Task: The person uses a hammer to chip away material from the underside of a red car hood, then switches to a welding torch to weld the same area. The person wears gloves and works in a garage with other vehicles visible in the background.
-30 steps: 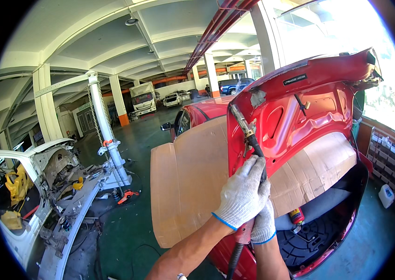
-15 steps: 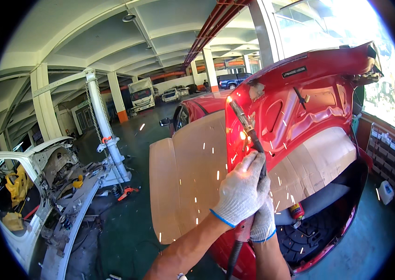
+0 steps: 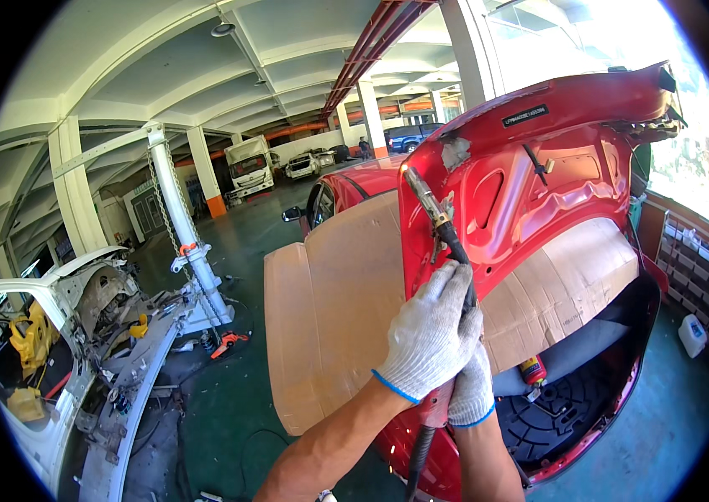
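By red trunk lid (image 3: 530, 201), L hand (image 3: 426, 335) & R hand (image 3: 473, 391): fingers (image 3: 448, 284) wrapped rnd torch (image 3: 453, 241); cardboard (image 3: 333, 318) bhd lid, can (image 3: 532, 370) in trunk (image 3: 551, 431).

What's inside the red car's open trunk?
A red canister, a grey rounded piece and a black patterned liner show; brown cardboard hides the deeper part.

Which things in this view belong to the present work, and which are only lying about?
Probably the job: welding torch; left hand and right hand around it; red trunk lid; brown cardboard.

Apparently just around: plastic jug; red canister; white car body shell; box truck.
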`<action>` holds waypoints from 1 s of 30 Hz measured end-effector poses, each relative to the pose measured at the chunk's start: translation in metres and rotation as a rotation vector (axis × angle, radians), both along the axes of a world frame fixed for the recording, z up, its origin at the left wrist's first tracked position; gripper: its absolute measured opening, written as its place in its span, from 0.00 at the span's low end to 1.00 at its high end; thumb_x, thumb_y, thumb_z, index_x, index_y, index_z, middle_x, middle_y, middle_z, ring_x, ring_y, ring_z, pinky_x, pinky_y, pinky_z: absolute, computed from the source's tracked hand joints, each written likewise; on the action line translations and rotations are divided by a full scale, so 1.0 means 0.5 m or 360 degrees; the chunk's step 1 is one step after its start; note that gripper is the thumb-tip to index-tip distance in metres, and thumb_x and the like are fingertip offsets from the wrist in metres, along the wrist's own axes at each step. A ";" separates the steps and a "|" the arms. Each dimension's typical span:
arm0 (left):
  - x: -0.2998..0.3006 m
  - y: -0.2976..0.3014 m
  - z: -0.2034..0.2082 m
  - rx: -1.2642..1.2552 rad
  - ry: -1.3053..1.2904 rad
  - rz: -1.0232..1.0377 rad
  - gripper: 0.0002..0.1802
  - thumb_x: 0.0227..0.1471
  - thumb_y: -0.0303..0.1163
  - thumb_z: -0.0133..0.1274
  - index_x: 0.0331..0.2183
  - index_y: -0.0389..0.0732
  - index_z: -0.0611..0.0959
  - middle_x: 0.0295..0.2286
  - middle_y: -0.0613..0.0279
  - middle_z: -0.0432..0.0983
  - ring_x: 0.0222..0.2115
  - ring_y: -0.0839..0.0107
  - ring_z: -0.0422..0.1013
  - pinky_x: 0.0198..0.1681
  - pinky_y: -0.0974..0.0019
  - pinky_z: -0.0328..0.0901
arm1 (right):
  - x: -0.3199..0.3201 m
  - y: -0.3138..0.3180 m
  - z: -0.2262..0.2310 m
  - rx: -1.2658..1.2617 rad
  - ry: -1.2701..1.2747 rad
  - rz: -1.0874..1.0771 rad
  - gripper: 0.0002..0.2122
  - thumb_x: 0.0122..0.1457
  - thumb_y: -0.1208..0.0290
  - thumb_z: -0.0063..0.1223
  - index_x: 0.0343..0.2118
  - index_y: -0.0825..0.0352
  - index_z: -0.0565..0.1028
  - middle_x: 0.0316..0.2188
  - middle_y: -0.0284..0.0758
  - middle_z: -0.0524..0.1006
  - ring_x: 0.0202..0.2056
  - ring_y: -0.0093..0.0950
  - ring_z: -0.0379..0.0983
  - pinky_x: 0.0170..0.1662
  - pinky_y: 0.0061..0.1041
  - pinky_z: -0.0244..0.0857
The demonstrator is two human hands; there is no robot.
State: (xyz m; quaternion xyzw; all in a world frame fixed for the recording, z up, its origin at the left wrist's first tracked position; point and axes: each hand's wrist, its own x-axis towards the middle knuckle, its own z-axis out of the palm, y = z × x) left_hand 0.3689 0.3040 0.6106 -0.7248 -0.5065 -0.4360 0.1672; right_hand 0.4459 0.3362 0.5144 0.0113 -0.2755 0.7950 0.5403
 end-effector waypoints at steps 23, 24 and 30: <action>0.000 -0.007 0.008 -0.0049 -0.0032 0.0047 0.29 0.53 0.34 0.60 0.55 0.33 0.77 0.54 0.41 0.73 0.50 0.45 0.76 0.52 0.53 0.73 | -0.015 0.012 -0.013 0.0086 0.0068 -0.0026 0.19 0.65 0.68 0.57 0.57 0.66 0.72 0.49 0.36 0.78 0.47 0.28 0.78 0.49 0.29 0.75; 0.002 -0.010 0.011 -0.0048 -0.0033 0.0050 0.29 0.53 0.34 0.60 0.55 0.33 0.77 0.54 0.41 0.73 0.51 0.46 0.75 0.53 0.53 0.72 | -0.014 0.014 -0.013 0.0088 0.0062 -0.0020 0.19 0.65 0.68 0.57 0.57 0.66 0.72 0.48 0.36 0.78 0.47 0.28 0.78 0.49 0.29 0.75; 0.000 -0.007 0.012 -0.0013 0.0010 0.0020 0.28 0.54 0.33 0.59 0.55 0.32 0.76 0.53 0.38 0.74 0.51 0.43 0.75 0.54 0.53 0.72 | -0.002 0.004 -0.005 0.0219 0.0004 -0.0083 0.18 0.68 0.69 0.53 0.59 0.63 0.69 0.50 0.37 0.77 0.49 0.32 0.78 0.52 0.33 0.75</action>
